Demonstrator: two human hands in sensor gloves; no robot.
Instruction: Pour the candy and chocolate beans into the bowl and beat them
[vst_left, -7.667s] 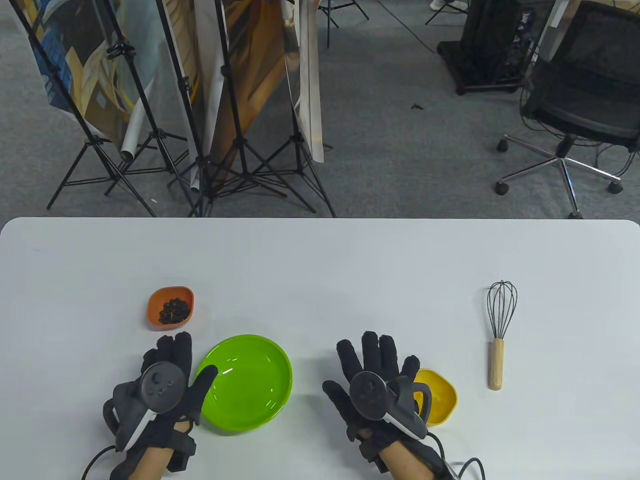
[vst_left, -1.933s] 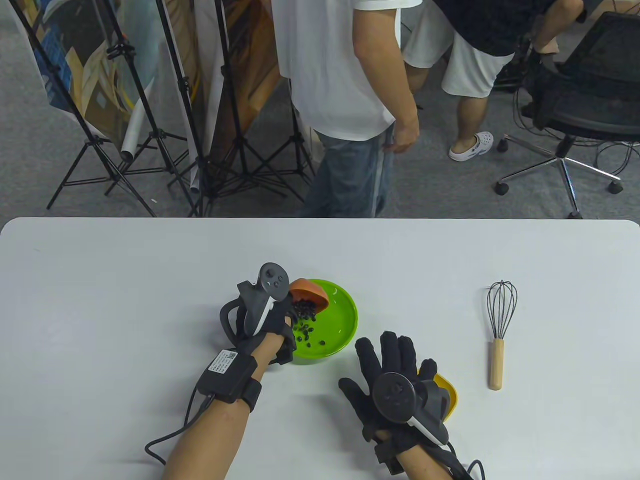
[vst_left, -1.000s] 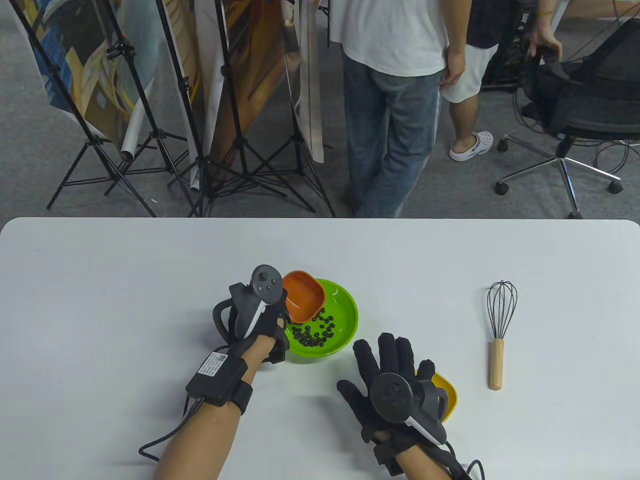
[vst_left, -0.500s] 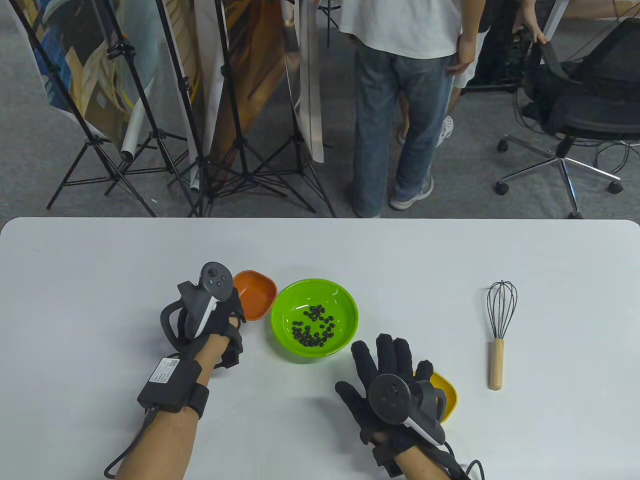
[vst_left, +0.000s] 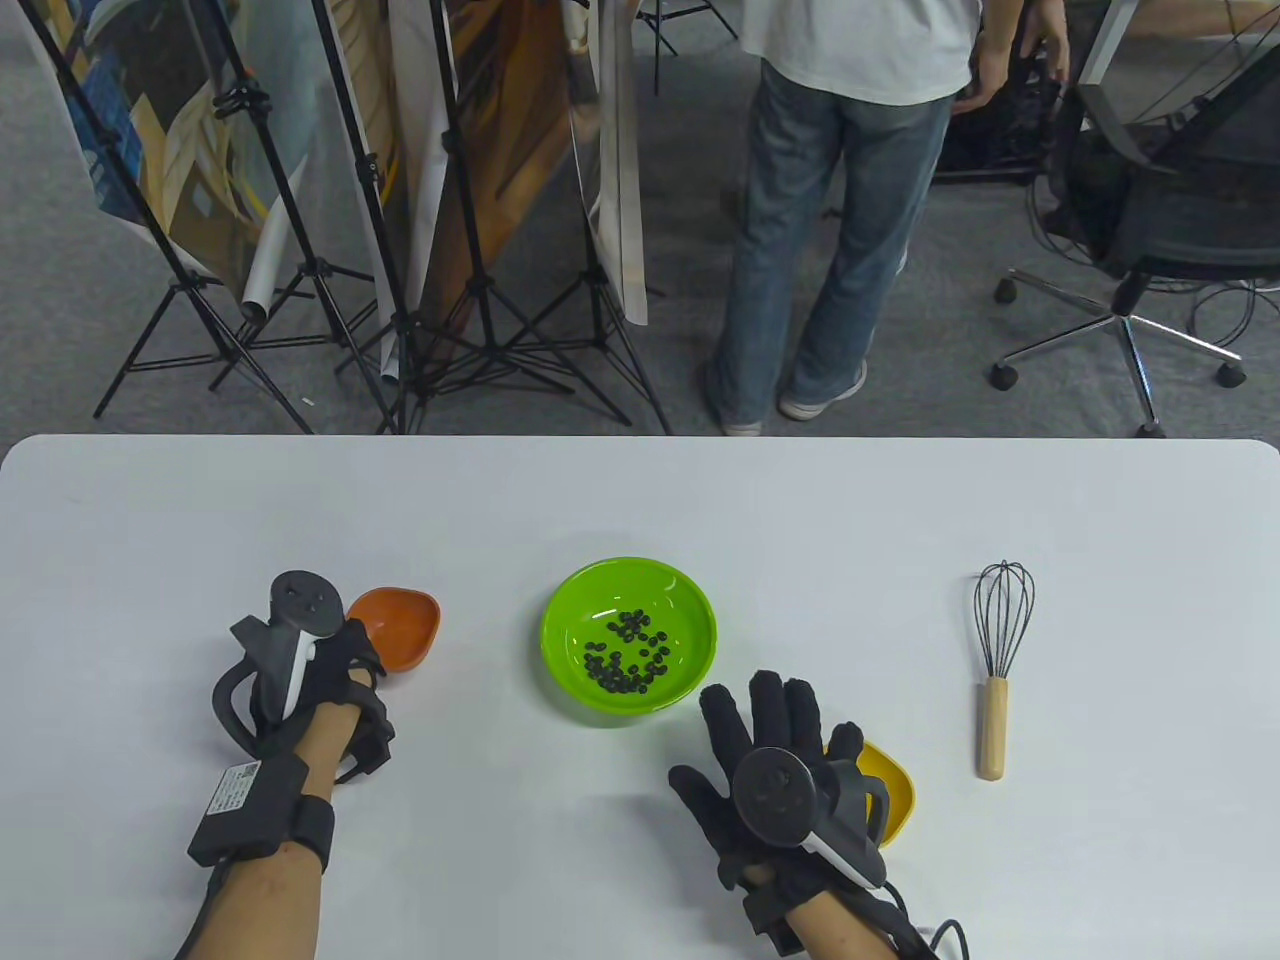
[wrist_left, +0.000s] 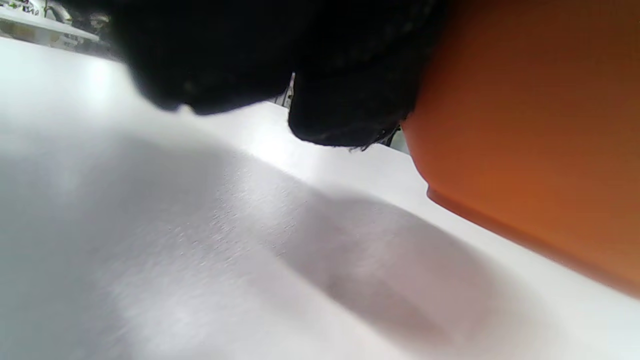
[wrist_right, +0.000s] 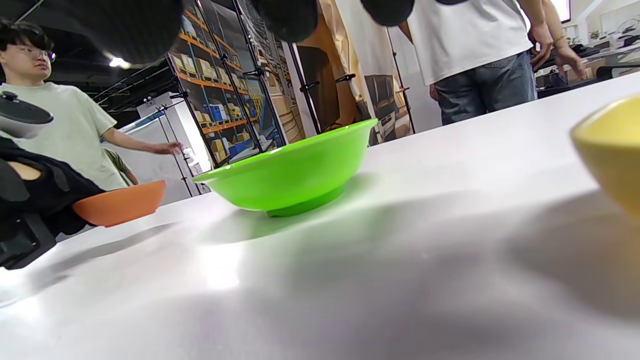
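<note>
The green bowl (vst_left: 628, 640) (wrist_right: 290, 170) sits mid-table with dark chocolate beans (vst_left: 625, 652) scattered in it. My left hand (vst_left: 335, 665) grips the empty orange dish (vst_left: 397, 626) (wrist_left: 540, 145) (wrist_right: 117, 202) by its near rim, left of the bowl and just above the table. My right hand (vst_left: 775, 740) lies flat with straight fingers, near the front of the table, right of the bowl. It partly covers the yellow dish (vst_left: 890, 790) (wrist_right: 612, 150), whose contents are hidden. The whisk (vst_left: 1000, 660) with a wooden handle lies far right.
A person in jeans (vst_left: 830, 210) stands beyond the far table edge. Tripod stands (vst_left: 450, 300) and an office chair (vst_left: 1160, 220) are on the floor behind. The white table (vst_left: 200, 520) stretches wide to the back and left.
My left hand poured the beans into the green bowl, then carried the emptied orange dish left and down toward the table. The right hand stayed put. The person behind walked right.
</note>
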